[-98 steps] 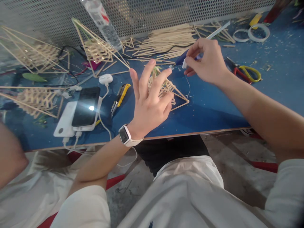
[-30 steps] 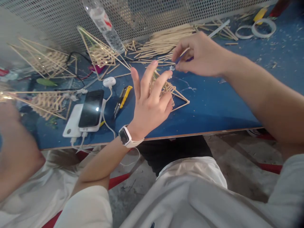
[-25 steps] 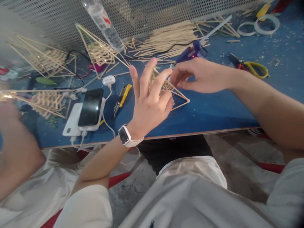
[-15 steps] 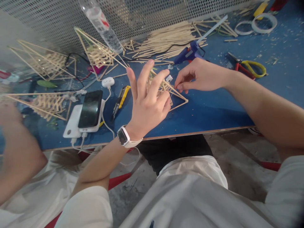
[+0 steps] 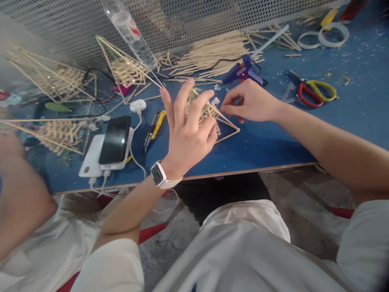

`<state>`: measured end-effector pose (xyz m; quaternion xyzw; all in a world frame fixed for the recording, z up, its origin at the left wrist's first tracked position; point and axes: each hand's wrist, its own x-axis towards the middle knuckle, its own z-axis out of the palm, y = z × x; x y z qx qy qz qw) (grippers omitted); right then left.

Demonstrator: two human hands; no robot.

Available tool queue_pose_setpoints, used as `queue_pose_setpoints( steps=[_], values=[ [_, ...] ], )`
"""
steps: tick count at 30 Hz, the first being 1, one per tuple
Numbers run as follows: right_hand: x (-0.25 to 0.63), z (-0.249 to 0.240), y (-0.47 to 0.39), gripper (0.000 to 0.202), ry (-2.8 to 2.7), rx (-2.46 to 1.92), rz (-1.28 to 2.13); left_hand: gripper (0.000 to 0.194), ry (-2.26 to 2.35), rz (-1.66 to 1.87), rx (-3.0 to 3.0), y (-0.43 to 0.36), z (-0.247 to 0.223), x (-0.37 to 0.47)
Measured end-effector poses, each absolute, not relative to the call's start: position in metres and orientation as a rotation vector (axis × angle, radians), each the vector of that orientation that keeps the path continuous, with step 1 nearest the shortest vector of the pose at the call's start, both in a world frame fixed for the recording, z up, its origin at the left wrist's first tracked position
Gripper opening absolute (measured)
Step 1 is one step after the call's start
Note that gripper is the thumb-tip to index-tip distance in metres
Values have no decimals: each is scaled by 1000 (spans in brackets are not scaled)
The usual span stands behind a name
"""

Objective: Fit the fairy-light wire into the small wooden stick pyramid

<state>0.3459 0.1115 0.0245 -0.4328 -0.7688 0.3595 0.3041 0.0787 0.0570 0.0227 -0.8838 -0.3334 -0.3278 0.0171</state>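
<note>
My left hand [image 5: 190,129], with a white watch on the wrist, is spread over a small frame of thin wooden sticks [image 5: 228,125], its fingers apart and partly hiding it. Right of the frame, my right hand [image 5: 247,100] is closed, thumb and fingertips together at the frame's edge; what they pinch is too small to make out. Behind that hand lies a blue glue gun [image 5: 240,72] with a red light lit and a clear glue stick in its back. A small white piece [image 5: 215,101] sits on the frame between my hands.
Phone [image 5: 115,140] and white power bank [image 5: 92,156] lie left, beside a yellow cutter [image 5: 154,129]. Scissors [image 5: 316,92] and tape rolls [image 5: 334,35] are right. Behind are a stick pile [image 5: 215,50] and bottle [image 5: 130,34]. Another person's arm [image 5: 22,190] is far left.
My right hand has shifted slightly left, uncovering more of the glue gun and the scissors. My left hand stays spread over the stick frame.
</note>
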Motion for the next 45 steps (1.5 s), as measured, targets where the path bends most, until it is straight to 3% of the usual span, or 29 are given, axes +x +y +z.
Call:
queue_pose_setpoints(
  steps=[10, 18, 21, 33, 38, 45],
  values=[
    [341, 24, 112, 26, -1982, -1112, 799, 8, -947, -1100, -2693, 56, 21, 77],
    [343, 13, 119, 13, -1949, -1013, 613, 53, -1144, -1596, -2517, 57, 10, 50],
    [342, 9, 122, 14, -1914, -965, 726, 70, -1300, -1517, -2647, 66, -1, 42],
    [344, 17, 107, 28, -1778, -1015, 964, 52, -1233, -1487, -2715, 70, -4, 44],
    [342, 23, 93, 22, -1808, -1057, 946, 27, -1236, -1551, -2601, 60, -1, 42],
    [335, 27, 77, 17, -1870, -1017, 881, 29, -1360, -1591, -2734, 68, 2, 29]
  ],
)
